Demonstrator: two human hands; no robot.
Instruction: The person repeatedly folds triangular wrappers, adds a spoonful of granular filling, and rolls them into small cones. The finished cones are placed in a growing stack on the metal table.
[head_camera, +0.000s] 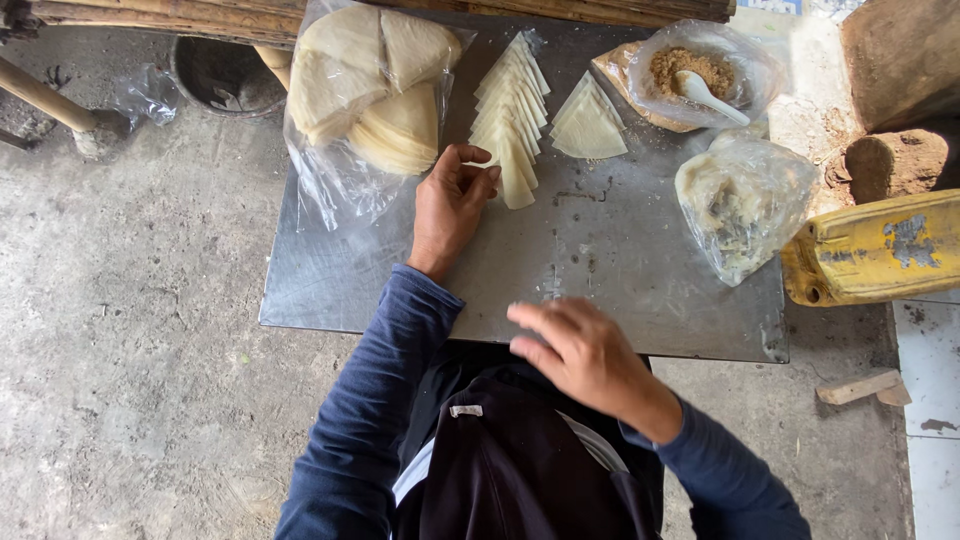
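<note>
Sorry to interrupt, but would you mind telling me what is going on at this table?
A person in a dark blue top works at a metal table. The left hand touches the near end of a fanned row of triangular wrappers; the right hand hovers open at the near edge. Beside the row lie a smaller wrapper stack, a bag of wrappers, a bag of brown crumbly filling with a white spoon, and another bag.

Both arms wear long navy-blue sleeves, ribbed and snug at the cuffs, leaving the hands bare. Over the torso hangs a darker, near-black garment (a small white tag is stitched near its top), with a strip of white cloth showing beneath.
</note>
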